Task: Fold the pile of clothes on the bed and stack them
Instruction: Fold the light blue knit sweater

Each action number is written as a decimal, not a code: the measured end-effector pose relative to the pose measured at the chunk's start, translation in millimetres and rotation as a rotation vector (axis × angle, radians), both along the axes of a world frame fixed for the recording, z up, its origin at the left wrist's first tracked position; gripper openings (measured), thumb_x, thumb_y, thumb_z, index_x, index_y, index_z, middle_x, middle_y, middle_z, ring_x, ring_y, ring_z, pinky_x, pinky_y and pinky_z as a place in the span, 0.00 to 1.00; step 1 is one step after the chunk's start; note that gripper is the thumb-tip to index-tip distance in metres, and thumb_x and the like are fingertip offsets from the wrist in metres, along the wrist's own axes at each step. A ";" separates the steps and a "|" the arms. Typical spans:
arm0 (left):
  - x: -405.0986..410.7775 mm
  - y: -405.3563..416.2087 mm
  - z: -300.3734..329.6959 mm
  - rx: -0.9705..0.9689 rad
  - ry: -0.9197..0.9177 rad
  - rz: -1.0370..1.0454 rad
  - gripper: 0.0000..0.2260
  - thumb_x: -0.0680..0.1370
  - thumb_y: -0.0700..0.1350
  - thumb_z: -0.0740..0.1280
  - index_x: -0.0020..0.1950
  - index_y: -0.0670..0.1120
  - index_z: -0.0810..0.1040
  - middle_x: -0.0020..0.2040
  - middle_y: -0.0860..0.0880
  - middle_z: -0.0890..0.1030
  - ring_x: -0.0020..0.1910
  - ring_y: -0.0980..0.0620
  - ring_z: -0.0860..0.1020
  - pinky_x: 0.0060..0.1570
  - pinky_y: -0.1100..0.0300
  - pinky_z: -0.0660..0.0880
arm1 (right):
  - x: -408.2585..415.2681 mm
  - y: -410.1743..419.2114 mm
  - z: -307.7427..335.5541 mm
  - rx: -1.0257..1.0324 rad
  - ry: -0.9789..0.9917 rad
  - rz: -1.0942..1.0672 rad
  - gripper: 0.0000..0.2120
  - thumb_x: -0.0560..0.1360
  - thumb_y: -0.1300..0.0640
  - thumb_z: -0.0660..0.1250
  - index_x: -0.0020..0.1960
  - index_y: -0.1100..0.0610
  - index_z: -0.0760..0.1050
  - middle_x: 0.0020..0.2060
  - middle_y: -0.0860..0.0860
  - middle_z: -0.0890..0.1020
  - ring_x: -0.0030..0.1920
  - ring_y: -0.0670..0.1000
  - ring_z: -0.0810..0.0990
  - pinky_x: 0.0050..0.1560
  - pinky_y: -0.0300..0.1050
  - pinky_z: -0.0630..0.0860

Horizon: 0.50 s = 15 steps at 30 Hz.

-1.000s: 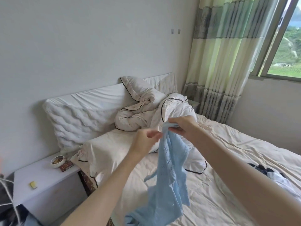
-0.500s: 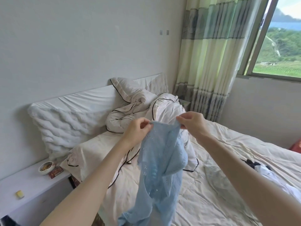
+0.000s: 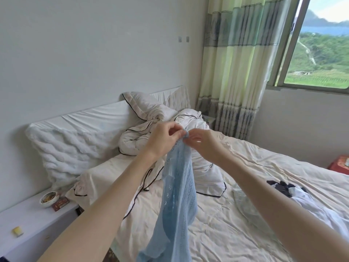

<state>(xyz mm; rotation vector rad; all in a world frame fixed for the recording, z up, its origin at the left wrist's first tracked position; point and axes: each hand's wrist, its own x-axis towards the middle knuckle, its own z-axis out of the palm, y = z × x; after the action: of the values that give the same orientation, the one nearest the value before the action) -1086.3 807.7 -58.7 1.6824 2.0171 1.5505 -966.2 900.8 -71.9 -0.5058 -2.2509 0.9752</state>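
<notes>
Head view shows both hands raised side by side above the bed (image 3: pixel 245 214), almost touching. The left hand (image 3: pixel 166 138) pinches the top edge of a light blue knitted garment (image 3: pixel 179 201) between curled fingers and thumb, and the right hand (image 3: pixel 203 143) pinches the same bunched edge just beside it. The garment hangs straight down from the two hands in a long narrow fall, its lower end dropping out of sight at the bottom edge of the picture, over the near side of the bed.

On the bed's right side, near its edge, lies a small heap of dark and white clothes (image 3: pixel 294 191), well apart from the blue garment. At the head of the bed a rumpled white quilt with dark piping (image 3: pixel 149 133) is piled up, beside a white textured pillow (image 3: pixel 68 150) that leans against the headboard.

A white nightstand (image 3: pixel 30 222) stands against the bed's left side. It carries a small bowl (image 3: pixel 48 199), a reddish-brown box (image 3: pixel 60 203) just beside the bowl, and a small yellow object (image 3: pixel 18 231) nearer its front edge. A green striped curtain (image 3: pixel 239 63) hangs next to the window (image 3: pixel 324 48).
</notes>
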 end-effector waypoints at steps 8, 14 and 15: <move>16.6 -11.1 -53.3 -0.229 -0.204 0.003 0.09 0.73 0.48 0.72 0.46 0.44 0.77 0.41 0.49 0.81 0.36 0.57 0.77 0.35 0.73 0.70 | 0.3 3.1 37.6 -0.250 0.144 -0.095 0.06 0.76 0.58 0.67 0.42 0.60 0.78 0.46 0.63 0.81 0.46 0.55 0.77 0.55 0.59 0.75; 7.0 -21.1 -35.2 -0.150 -0.463 -0.067 0.06 0.78 0.38 0.66 0.40 0.41 0.76 0.36 0.44 0.75 0.34 0.54 0.75 0.38 0.60 0.75 | 17.9 23.0 49.2 -0.342 0.216 -0.175 0.08 0.75 0.58 0.69 0.44 0.63 0.75 0.38 0.57 0.73 0.40 0.52 0.71 0.42 0.49 0.68; 2.3 -23.4 -22.5 -0.142 -0.486 -0.107 0.05 0.78 0.37 0.65 0.42 0.42 0.76 0.37 0.45 0.76 0.35 0.55 0.76 0.38 0.59 0.77 | 23.9 27.4 44.6 -0.350 0.190 -0.186 0.07 0.75 0.59 0.69 0.45 0.63 0.75 0.39 0.57 0.74 0.41 0.52 0.71 0.44 0.49 0.69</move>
<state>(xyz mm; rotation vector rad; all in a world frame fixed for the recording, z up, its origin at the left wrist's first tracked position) -1084.0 784.3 -81.2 1.1932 1.7109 1.5493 -942.3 928.2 -27.3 -0.7275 -1.8366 1.2683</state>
